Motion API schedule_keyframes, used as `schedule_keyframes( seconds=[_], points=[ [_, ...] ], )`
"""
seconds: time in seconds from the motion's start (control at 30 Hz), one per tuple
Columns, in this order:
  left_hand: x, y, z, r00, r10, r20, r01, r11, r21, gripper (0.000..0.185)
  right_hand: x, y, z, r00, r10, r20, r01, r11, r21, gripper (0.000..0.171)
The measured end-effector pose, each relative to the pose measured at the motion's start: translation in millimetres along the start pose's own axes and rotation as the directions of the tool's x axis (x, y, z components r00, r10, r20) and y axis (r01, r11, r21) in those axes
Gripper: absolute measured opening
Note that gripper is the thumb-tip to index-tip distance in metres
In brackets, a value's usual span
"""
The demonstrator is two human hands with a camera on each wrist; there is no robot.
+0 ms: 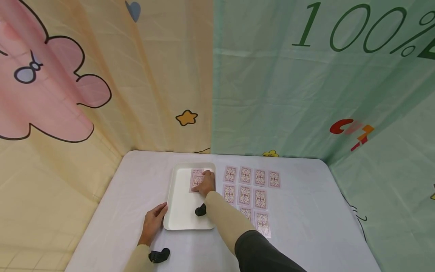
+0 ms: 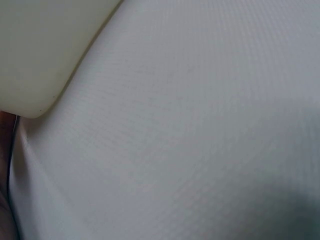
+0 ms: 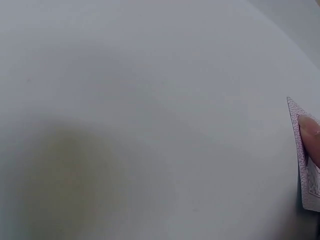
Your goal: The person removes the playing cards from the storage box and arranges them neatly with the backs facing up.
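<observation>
My right hand [image 1: 206, 184] is over the upper part of a white tray [image 1: 181, 211], holding a playing card [image 1: 197, 182] with a pink patterned back. In the right wrist view, the thumb [image 3: 311, 137] lies on the face-down card [image 3: 305, 185], near its edge; the other fingers are out of sight. Another card edge seems to show at the top of it in the head view. At the tray's left side my left hand [image 1: 153, 223] grips the rim with thumb and fingertips. The left wrist view catches the tray's corner [image 2: 40, 65] and only a sliver of hand.
Right of the tray, several face-down playing cards [image 1: 260, 199] lie in rows on the white tablecloth [image 1: 306, 211]. My right forearm partly covers the nearer ones. Printed curtains [image 1: 265, 102] hang behind the table and at both sides.
</observation>
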State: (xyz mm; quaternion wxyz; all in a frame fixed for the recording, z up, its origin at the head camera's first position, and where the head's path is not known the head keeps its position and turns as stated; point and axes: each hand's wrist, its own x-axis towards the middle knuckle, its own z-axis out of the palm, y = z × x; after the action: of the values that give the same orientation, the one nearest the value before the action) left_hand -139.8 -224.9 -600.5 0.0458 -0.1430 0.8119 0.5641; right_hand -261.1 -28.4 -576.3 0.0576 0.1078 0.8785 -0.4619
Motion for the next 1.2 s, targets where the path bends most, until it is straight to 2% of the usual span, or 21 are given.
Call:
schedule_keyframes(
  seconds=[0.2, 0.3, 0.5, 0.63, 0.77, 0.97, 1.1, 1.2],
  points=[
    [-0.4, 0.0, -0.2, 1.0, -0.002, 0.001, 0.002, 1.0, -0.004, 0.044, 2.0, 1.0, -0.3, 0.997, 0.073, 0.017, -0.074, 0.993, 0.089, 0.068],
    [-1.5, 0.1, -0.9, 1.0, 0.001, -0.001, -0.001, 1.0, -0.006, 0.044, 0.9, 2.3, -1.5, 0.997, 0.075, 0.03, -0.078, 0.989, 0.127, 0.06],
    [-2.7, -0.9, -1.0, 1.0, -0.003, -0.004, 0.003, 1.0, -0.009, 0.044, -5.4, 3.9, -2.3, 1.0, 0.029, 0.009, -0.03, 0.976, 0.213, 0.043],
    [-2.1, -1.4, -0.5, 1.0, -0.002, -0.004, 0.002, 1.0, -0.01, 0.044, -9.7, 3.4, -2.6, 1.0, 0.009, -0.026, -0.003, 0.975, 0.221, 0.035],
    [-1.5, -0.3, -0.3, 1.0, -0.001, 0.003, 0.001, 1.0, 0.0, 0.044, -13.7, 1.9, -4.7, 0.999, -0.028, -0.041, 0.037, 0.969, 0.245, 0.033],
    [-1.9, 2.8, -1.6, 1.0, -0.001, 0.002, 0.001, 0.999, 0.034, 0.043, -16.6, -1.8, -15.6, 0.99, -0.139, -0.03, 0.141, 0.93, 0.339, 0.031],
    [-2.0, 4.8, -2.0, 1.0, 0.005, 0.001, -0.005, 1.0, 0.027, 0.043, -18.3, -3.7, -28.6, 0.988, -0.157, -0.004, 0.149, 0.928, 0.342, 0.031],
    [-1.9, 4.4, -1.6, 1.0, 0.007, 0.006, -0.007, 1.0, 0.017, 0.044, -20.4, -1.6, -40.1, 0.99, -0.139, 0.003, 0.128, 0.918, 0.375, 0.032]
  ],
)
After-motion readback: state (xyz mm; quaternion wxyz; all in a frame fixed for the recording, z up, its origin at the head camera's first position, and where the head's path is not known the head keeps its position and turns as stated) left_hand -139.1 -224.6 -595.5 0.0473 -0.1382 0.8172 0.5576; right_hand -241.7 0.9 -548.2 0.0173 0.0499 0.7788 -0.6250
